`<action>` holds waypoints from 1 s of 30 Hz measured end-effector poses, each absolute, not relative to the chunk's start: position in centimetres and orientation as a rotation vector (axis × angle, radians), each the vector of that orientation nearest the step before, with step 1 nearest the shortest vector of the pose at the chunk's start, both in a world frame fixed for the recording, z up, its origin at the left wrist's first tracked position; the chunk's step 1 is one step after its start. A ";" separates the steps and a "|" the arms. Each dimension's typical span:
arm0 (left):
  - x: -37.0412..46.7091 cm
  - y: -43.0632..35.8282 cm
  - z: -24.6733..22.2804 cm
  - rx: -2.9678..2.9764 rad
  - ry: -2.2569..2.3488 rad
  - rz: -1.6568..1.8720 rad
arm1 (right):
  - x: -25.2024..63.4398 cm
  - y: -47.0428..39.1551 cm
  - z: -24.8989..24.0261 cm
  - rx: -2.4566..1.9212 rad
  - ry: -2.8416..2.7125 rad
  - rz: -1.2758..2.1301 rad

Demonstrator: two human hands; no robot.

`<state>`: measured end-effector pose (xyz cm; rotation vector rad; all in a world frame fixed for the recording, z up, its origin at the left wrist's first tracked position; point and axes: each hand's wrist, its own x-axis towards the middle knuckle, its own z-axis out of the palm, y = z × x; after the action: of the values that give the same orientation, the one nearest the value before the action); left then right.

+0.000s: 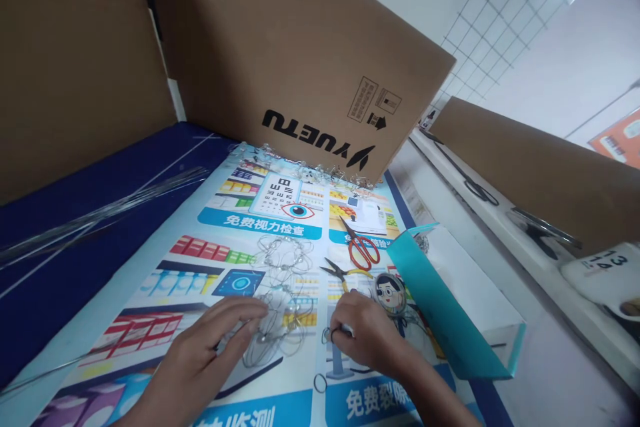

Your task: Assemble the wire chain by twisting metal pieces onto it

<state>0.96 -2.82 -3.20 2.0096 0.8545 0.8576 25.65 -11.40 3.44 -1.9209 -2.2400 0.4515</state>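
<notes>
Half-open left hand at wire loops, curled right hand clear of teal box edge, grips unclear.

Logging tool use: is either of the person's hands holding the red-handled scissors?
No, the red-handled scissors lie on the printed sheet, with both the left hand and the right hand clear of them.

1 head view, forward and downward, near left hand, right hand
</notes>
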 end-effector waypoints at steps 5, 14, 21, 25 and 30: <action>1.0 -2.7 -3.0 2.031 0.854 0.849 | 25.7 -11.2 3.2 -1.897 -2.134 0.362; 1.1 -2.7 -2.0 2.031 0.855 0.871 | 27.7 -6.8 1.5 -2.015 -2.154 -0.010; 1.3 -2.7 -1.3 1.979 0.804 0.865 | 29.1 -5.1 -0.3 -2.068 -2.171 0.058; 1.3 -2.8 -1.1 1.929 0.794 0.878 | 30.3 -6.4 -0.1 -2.107 -2.133 0.060; 1.1 -2.6 -0.9 1.906 0.846 0.942 | 31.1 -7.9 1.6 -2.130 -2.082 0.047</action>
<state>1.15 -2.60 -0.91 1.9056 0.8459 0.9418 31.06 -7.86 1.63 -2.1299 -2.0815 0.0471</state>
